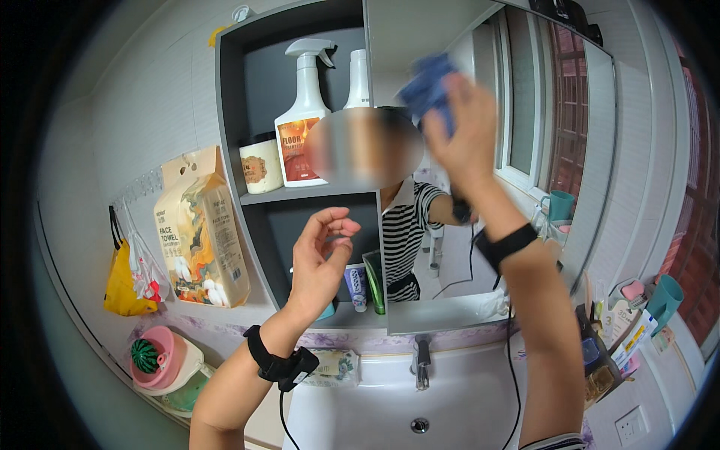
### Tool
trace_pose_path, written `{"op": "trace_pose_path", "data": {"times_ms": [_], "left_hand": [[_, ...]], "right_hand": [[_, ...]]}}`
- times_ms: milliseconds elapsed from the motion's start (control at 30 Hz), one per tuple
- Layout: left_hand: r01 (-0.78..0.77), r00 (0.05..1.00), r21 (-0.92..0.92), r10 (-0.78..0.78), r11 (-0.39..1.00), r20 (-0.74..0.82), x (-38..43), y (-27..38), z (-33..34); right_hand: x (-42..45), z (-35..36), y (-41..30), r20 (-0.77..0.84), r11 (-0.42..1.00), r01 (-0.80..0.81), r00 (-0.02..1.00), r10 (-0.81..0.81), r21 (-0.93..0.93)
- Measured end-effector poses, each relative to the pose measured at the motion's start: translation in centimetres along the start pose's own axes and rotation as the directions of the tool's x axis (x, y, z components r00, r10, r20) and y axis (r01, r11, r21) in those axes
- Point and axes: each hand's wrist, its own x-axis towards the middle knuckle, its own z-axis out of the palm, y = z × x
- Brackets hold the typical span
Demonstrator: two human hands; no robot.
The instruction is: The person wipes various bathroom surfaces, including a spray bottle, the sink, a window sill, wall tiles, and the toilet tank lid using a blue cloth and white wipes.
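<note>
My right hand (469,132) presses a folded blue cloth (430,90) toward the upper part of the cabinet mirror (444,236); both hand and cloth are blurred. In front of the lower shelf my left hand (323,253) hangs in the air with loosely curled fingers and nothing in it. Behind that hand stand a purple tube (356,287) and a green bottle (376,284), partly covered by the mirror's edge. A white spray bottle (304,124), a cream-coloured jar (261,166) and a second white bottle (358,79) are on the upper shelf of the grey cabinet (309,197).
Below is a white washbasin (360,416) with a chrome faucet (422,363) and a pack of wipes (332,368). A face towel bag (202,236) hangs at left, above pink basins (160,349). Toiletries and a teal cup (666,304) crowd the right ledge. Black cables run from both wrist straps.
</note>
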Motion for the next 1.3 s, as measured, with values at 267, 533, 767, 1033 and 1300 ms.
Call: {"op": "trace_pose_path", "data": {"times_ms": [267,533,767,1033,1300], "left_hand": [[-0.08,0.991,0.066,0.086,0.995,-0.104,1.2,-0.6,0.2],[-0.091,0.996,0.16,0.091,0.983,0.002,1.1,0.5,1.0],[-0.054,0.998,0.183,0.061,0.982,-0.034,1.4,0.6,0.4],[-0.013,0.992,0.109,0.027,0.994,-0.124,1.4,0.3,1.6],[0.006,0.992,0.043,0.0,0.999,-0.126,-1.4,0.7,-0.2]], "right_hand": [[-10.8,-3.9,-6.4,0.47,0.892,0.22,0.786,-0.401,0.395],[-5.0,-7.4,10.6,-0.291,0.845,-0.413,0.901,0.322,-0.341],[0.6,-2.3,7.2,-0.274,0.79,-0.494,0.867,0.416,-0.364],[3.1,0.9,-0.1,0.237,0.983,0.13,0.959,-0.158,0.131],[-18.0,-6.7,-8.8,0.57,0.958,0.067,0.791,-0.22,0.277]]}}
